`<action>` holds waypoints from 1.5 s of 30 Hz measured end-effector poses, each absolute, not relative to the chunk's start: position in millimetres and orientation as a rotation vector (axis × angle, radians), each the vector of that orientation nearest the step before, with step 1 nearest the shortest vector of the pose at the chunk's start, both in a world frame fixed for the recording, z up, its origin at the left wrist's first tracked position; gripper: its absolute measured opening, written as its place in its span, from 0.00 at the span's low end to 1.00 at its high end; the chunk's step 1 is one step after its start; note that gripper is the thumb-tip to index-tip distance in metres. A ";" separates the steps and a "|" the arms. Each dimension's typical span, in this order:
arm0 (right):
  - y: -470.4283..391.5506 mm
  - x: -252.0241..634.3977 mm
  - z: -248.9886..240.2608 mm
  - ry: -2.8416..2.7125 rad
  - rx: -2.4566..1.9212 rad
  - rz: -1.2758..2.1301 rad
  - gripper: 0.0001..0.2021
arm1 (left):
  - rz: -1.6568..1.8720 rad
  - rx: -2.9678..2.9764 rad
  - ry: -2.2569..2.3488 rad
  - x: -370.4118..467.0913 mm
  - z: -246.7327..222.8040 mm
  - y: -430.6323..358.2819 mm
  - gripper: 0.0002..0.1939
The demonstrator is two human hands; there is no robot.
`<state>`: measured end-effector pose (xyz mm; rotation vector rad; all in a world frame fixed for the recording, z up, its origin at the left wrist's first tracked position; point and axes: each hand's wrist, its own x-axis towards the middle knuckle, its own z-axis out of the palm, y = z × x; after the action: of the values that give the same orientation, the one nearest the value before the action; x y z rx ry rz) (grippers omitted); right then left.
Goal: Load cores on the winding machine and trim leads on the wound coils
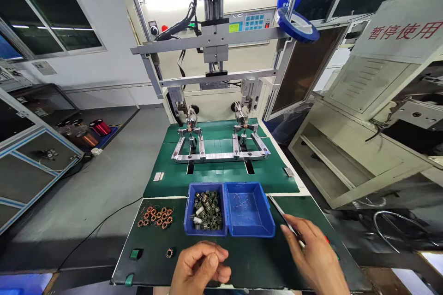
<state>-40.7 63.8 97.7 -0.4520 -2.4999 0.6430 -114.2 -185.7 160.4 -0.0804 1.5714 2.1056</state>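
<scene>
My right hand (pixel 314 253) is closed around slim metal tweezers (pixel 279 207), whose tip points away toward the right side of the empty-bottomed blue bin (pixel 249 228). A few thin wire scraps lie in that bin. My left hand (pixel 200 265) is pinched, thumb against fingers, in front of the other blue bin (pixel 187 226); what it holds, if anything, I cannot make out. Small dark metal cylinders (pixel 207 207) fill that bin. Left of my left hand lies a single copper-wound ring coil (pixel 169 253). Several more copper ring coils (pixel 155 216) are heaped farther left.
Behind the bins stands a winding machine with a metal fixture frame (pixel 218 156) on a green mat. A small green-and-black block (pixel 136 254) sits at the front left. Blue tape (pixel 297 27) hangs on the machine's right post. A grey cabinet (pixel 346 147) stands at right.
</scene>
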 end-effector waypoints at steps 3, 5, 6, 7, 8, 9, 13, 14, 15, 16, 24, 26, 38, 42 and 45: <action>96.6 -31.6 75.4 -2.607 -0.420 0.203 0.18 | 2.153 -0.209 1.473 -120.3 168.8 -181.0 0.20; 103.2 -27.4 71.5 -2.617 -0.366 0.053 0.19 | 2.180 -0.271 1.427 -123.8 173.9 -178.1 0.20; 103.5 -25.5 71.7 -2.607 -0.359 -0.005 0.19 | 2.190 -0.295 1.414 -125.2 176.1 -176.7 0.20; 102.8 -23.6 72.4 -2.596 -0.358 -0.053 0.19 | 2.199 -0.317 1.406 -126.5 178.0 -175.4 0.20; 101.6 -21.8 73.0 -2.590 -0.353 -0.087 0.19 | 2.207 -0.335 1.401 -127.7 179.5 -174.1 0.20; 100.5 -20.1 73.2 -2.593 -0.339 -0.103 0.19 | 2.214 -0.351 1.400 -128.8 180.7 -172.8 0.20; 100.0 -16.8 70.3 -2.628 -0.265 -0.065 0.23 | 2.238 -0.397 1.411 -133.5 183.2 -166.9 0.20; 101.9 -16.5 70.3 -2.646 -0.275 -0.015 0.23 | 2.244 -0.402 1.416 -134.7 183.4 -165.4 0.20; 104.9 -16.0 71.2 -2.672 -0.305 0.069 0.24 | 2.249 -0.405 1.420 -135.9 183.5 -163.9 0.20; 109.1 -15.1 73.2 -2.707 -0.357 0.197 0.24 | 2.252 -0.407 1.422 -137.0 183.4 -162.5 0.20; 132.3 2.1 122.7 -2.499 -0.579 1.759 0.22 | 2.191 -0.323 1.449 -144.6 174.4 -153.3 0.20; 117.8 -9.1 140.2 -2.447 -0.437 1.902 0.20 | 2.153 -0.251 1.465 -145.6 169.8 -149.2 0.20; 76.5 -81.4 169.8 -2.447 -0.172 2.434 0.14 | 1.963 -0.081 1.553 -150.6 154.0 -126.3 0.21; 78.7 -77.2 165.8 -2.411 -0.213 2.460 0.13 | 1.918 -0.022 1.543 -153.8 149.2 -123.6 0.19; 79.7 -75.4 165.7 -2.425 -0.238 2.422 0.12 | 1.885 -0.016 1.560 -154.2 145.4 -121.3 0.18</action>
<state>-75.4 79.7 165.7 -0.2382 -2.4251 2.4225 -154.2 -121.3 145.4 -0.0162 1.5598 1.8854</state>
